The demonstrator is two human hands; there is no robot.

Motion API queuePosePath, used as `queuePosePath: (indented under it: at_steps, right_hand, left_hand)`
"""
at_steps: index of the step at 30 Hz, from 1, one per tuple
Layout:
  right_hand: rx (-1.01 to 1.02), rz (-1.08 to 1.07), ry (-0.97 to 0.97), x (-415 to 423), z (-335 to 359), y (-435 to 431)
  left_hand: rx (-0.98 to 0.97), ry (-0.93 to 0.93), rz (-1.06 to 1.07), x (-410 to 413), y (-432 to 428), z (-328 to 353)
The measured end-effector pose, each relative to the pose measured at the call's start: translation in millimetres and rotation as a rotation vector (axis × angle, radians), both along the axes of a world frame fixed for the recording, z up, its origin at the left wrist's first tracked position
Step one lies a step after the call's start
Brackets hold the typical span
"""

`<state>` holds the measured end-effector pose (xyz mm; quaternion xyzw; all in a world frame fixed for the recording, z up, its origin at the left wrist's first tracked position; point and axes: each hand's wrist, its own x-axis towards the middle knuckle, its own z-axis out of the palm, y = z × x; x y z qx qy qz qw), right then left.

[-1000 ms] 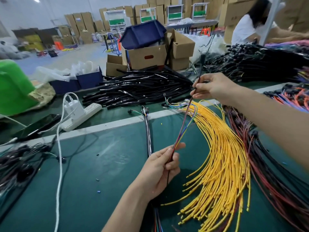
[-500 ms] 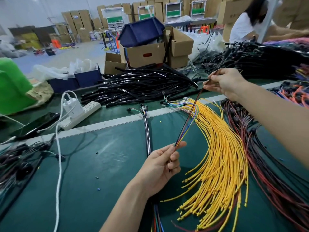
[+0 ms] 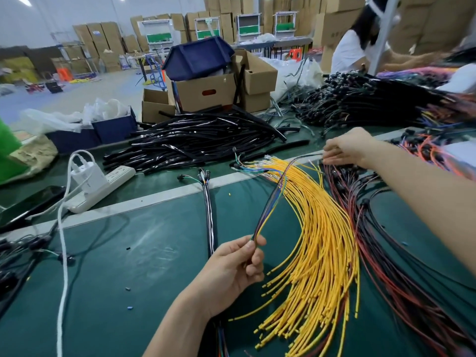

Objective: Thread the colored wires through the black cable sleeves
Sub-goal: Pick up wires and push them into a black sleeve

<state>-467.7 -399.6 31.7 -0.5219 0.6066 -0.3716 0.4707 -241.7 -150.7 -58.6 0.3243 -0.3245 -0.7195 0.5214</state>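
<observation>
Coloured strands are pinched between the thumb and forefinger of my left hand (image 3: 226, 271), its other fingers (image 3: 253, 264) curled loosely below; this wire bundle (image 3: 268, 210) rises from the pinch and arcs up and to the right. About 1 second ago it ran taut to my raised right hand (image 3: 353, 148); now that hand has dropped to the surface (image 3: 128, 279) at the top of the red and black leads (image 3: 386, 253), and the bundle sags in a curve. A dark strand does lead to its fingers (image 3: 332, 157), but I cannot tell whether they grip it or are feeling for another lead. Yellow wires (image 3: 316, 240) fan out between my 2 hands. Farther back, the black cable sleeves (image 3: 193, 143) lie heaped and well apart from both hands, so I judge threading has not begun on this bundle.
</observation>
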Motion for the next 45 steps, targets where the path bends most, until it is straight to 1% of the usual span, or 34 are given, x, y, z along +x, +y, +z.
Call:
queuePosePath:
  at_steps: [1, 2, 4, 5, 6, 7, 8, 10, 13, 17, 20, 22, 27, 30, 33, 35, 38, 41, 43, 44, 45]
  right_hand:
    - [-0.038, -0.08, 0.079, -13, -2, -3]
    - [-0.1, -0.165, 0.23, -31, -6, -8]
    - [-0.157, -0.261, 0.658, -72, -21, -10]
    - [-0.131, -0.272, 0.811, -92, -32, -8]
    - [-0.097, -0.265, 0.898, -110, -45, -5]
    - [-0.072, -0.251, 0.916, -123, -57, -1]
    - [-0.064, -0.249, 0.883, -132, -66, 5]
    - [-0.113, -0.282, 0.801, -143, -76, 9]
    - [-0.158, -0.316, 0.775, -152, -73, 5]
    - [-0.076, -0.26, 0.866, -157, -67, -5]
    - [-0.039, -0.313, 0.932, -158, -71, -7]
    - [-0.026, -0.334, 0.984, -157, -73, -9]
    - [-0.034, -0.269, 1.09, -146, -66, -16]
    - [-0.024, -0.275, 1.102, -144, -67, -16]
    - [-0.02, -0.329, 1.06, -140, -71, -17]
    - [-0.072, -0.436, 0.965, -137, -74, -17]
    - [-0.278, -0.575, 0.795, -133, -75, -13]
    - [-0.457, -0.664, 0.684, -134, -70, -11]
    - [-0.541, -0.739, 0.647, -135, -66, -12]
    - [-0.557, -0.746, 0.658, -136, -64, -13]
    - [-0.532, -0.706, 0.698, -137, -64, -16]
  left_hand:
    - [-0.003, 0.001, 0.001, 0, 0, 0]
    - [-0.004, 0.003, 0.001, 0, -1, -1]
    - [-0.005, 0.013, -0.008, 1, -2, -3]
    - [-0.005, 0.021, -0.014, 1, -2, -4]
    - [-0.006, 0.029, -0.018, 1, -2, -5]
    - [-0.006, 0.035, -0.02, 2, -2, -6]
    - [-0.005, 0.039, -0.019, 2, -2, -7]
    - [-0.002, 0.042, -0.009, 1, -3, -7]
    - [-0.006, 0.032, 0.002, -2, -6, -5]
    - [0.007, 0.031, 0.013, -5, -5, -2]
    - [0.024, 0.025, 0.025, -8, -4, -1]
    - [0.026, 0.022, 0.031, -9, -4, 0]
    - [0.028, 0.024, 0.052, -9, -5, 2]
    - [0.022, 0.015, 0.047, -9, -5, 1]
    - [0.017, 0.004, 0.045, -8, -5, 1]
    - [0.012, 0.007, 0.042, -8, -5, 1]
    - [0.013, 0.018, 0.037, -8, -5, 0]
    - [0.011, 0.026, 0.036, -7, -4, -1]
    - [0.009, 0.028, 0.032, -7, -5, 0]
    - [0.008, 0.027, 0.028, -7, -5, 0]
    - [0.006, 0.027, 0.027, -6, -5, 0]
